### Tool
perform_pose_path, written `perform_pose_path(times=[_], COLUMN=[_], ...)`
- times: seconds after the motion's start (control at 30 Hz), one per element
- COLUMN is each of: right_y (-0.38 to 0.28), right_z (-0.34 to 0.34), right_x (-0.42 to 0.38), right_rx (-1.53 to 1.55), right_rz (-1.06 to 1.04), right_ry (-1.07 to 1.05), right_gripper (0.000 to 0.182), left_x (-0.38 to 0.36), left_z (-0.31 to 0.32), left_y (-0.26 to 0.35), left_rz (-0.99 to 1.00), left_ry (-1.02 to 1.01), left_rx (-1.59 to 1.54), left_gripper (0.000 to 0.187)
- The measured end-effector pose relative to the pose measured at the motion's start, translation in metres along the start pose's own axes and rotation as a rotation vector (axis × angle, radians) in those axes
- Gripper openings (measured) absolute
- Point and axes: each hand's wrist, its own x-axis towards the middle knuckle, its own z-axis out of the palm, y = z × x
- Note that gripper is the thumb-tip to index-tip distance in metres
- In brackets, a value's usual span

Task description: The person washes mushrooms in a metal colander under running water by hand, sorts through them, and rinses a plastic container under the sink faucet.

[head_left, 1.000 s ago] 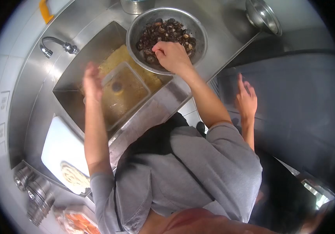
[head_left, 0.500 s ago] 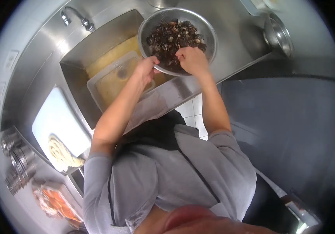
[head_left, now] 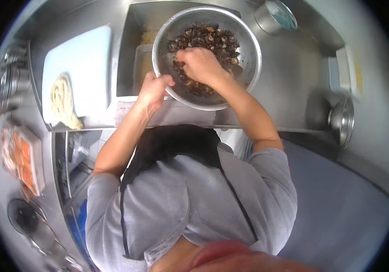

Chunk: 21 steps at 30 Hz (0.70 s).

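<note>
A large perforated steel colander [head_left: 252, 54] sits over the sink, partly filled with dark brown, glossy pieces [head_left: 210, 35] whose kind I cannot make out. My left hand [head_left: 153, 89] grips its near-left rim, thumb on top. Inside, my right hand [head_left: 199, 64] presses into the heap with curled fingers; whatever it pinches is hidden beneath it. Under the colander's left side, the steel sink [head_left: 128, 59] shows a pale tub [head_left: 143, 63] in it.
Left of the sink lies a white cutting board [head_left: 83, 59] with a crumpled cream cloth [head_left: 62, 102]. A metal pot [head_left: 267, 20] stands behind the colander. At the right are a steel bowl [head_left: 340, 120] and a white container [head_left: 348, 72]. A tray of orange food [head_left: 24, 158] sits far left.
My view has turned, so the counter now runs level across it. My right hand has moved left within the colander, over the brown pieces. My left hand still holds the rim.
</note>
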Motion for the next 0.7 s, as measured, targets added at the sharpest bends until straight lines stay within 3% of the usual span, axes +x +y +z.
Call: perform_pose_path(times=[0.13, 0.23, 0.33, 0.43, 0.47, 0.57, 0.63, 0.7], right_y=[0.001, 0.003, 0.012, -0.005, -0.006, -0.024, -0.039, -0.033], right_z=[-0.013, -0.012, -0.018, -0.038, -0.031, -0.024, -0.022, -0.008], right_x=[0.020, 0.027, 0.028, 0.024, 0.024, 0.024, 0.021, 0.025], right_rx=[0.483, 0.903, 0.703, 0.081, 0.034, -0.054, -0.162, -0.265], right_rz=[0.300, 0.403, 0.441, 0.137, 0.051, -0.255, -0.283, -0.327], right_ry=[-0.014, -0.052, -0.119, 0.024, 0.138, 0.100, -0.134, -0.106], right_gripper=[0.021, 0.019, 0.018, 0.021, 0.026, 0.028, 0.027, 0.024], left_x=[-0.016, -0.019, -0.033, -0.041, -0.042, -0.043, -0.046, -0.046], left_z=[-0.027, -0.050, -0.042, -0.034, -0.033, -0.031, -0.026, -0.026], left_y=[0.010, 0.007, 0.009, 0.008, 0.007, 0.005, 0.009, 0.006], left_rz=[0.092, 0.138, 0.189, 0.200, 0.200, 0.196, 0.190, 0.202], left_ry=[0.059, 0.083, 0.165, 0.191, 0.199, 0.221, 0.235, 0.238], left_rx=[-0.088, -0.105, -0.167, -0.241, -0.250, -0.271, -0.277, -0.288], left_gripper=[0.022, 0.021, 0.016, 0.016, 0.017, 0.018, 0.018, 0.018])
